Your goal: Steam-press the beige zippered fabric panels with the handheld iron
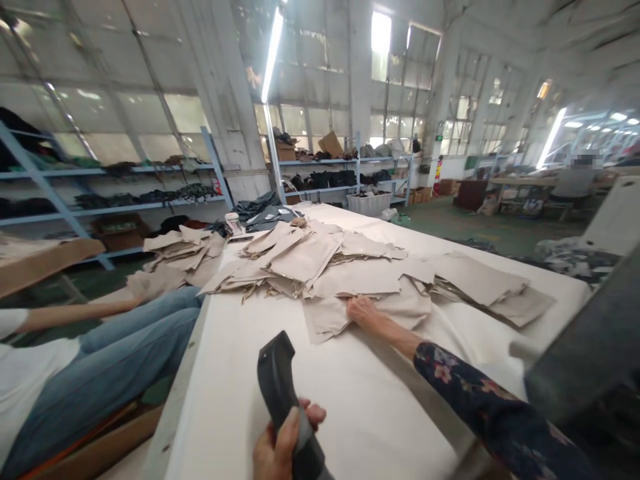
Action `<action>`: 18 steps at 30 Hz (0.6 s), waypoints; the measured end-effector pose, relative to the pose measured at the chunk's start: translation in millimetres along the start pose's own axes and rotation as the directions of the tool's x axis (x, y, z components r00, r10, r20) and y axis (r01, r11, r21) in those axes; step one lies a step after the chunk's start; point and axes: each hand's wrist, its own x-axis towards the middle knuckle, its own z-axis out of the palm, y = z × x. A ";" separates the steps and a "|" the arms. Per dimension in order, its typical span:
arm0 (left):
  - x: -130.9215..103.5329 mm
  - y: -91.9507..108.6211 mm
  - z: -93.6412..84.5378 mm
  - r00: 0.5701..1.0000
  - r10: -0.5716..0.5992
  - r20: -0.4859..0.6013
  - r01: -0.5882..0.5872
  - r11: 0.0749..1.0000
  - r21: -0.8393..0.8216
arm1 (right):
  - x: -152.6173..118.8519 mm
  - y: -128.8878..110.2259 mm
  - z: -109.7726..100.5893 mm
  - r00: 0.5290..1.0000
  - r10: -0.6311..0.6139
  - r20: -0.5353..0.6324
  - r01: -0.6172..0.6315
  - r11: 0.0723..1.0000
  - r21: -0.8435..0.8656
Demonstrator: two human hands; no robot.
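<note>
My left hand point(280, 443) is wrapped round a black curved handheld device point(280, 380) with a wide head, low in the middle of the head view. Its exact kind is not clear. My right hand point(361, 313), below a dark floral sleeve, grips the near edge of a beige fabric piece point(370, 277), its fingertips partly hidden at the cloth. Around it, more cut beige fabric pieces point(305, 257) lie in loose overlapping heaps across the white table point(240, 373). Another beige stack point(480, 277) is to the right of my right hand.
At left sits a person in jeans point(135, 340), one hand near more beige cloth point(187, 253). A cup point(233, 223) and dark folded cloth point(267, 213) are at the table's far end. Blue shelves point(325, 160) line the wall. A grey panel point(595, 333) stands close at right.
</note>
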 end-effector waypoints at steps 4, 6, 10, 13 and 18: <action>-21.5 -4.0 -1.2 0.997 0.015 0.076 -0.012 0.999 -0.040 | -50.6 -57.0 -10.7 0.996 -0.078 -0.046 0.079 0.996 0.028; -35.0 -8.9 -5.0 0.994 0.030 0.105 -0.025 0.998 -0.050 | -72.4 -83.0 -15.7 0.990 -0.113 -0.083 0.117 0.992 0.043; -62.8 -16.2 -14.8 0.991 0.058 0.117 -0.055 0.998 -0.035 | -114.4 -120.5 -21.5 0.972 -0.168 -0.167 0.185 0.979 0.089; -80.8 -19.2 -20.2 0.993 0.100 0.062 -0.095 0.993 -0.067 | -142.7 -137.5 -24.1 0.957 -0.203 -0.206 0.233 0.963 0.136; -108.3 -22.8 -25.7 0.984 0.180 0.004 -0.179 0.980 -0.088 | -170.0 -150.8 -35.3 0.936 -0.238 -0.259 0.301 0.923 0.239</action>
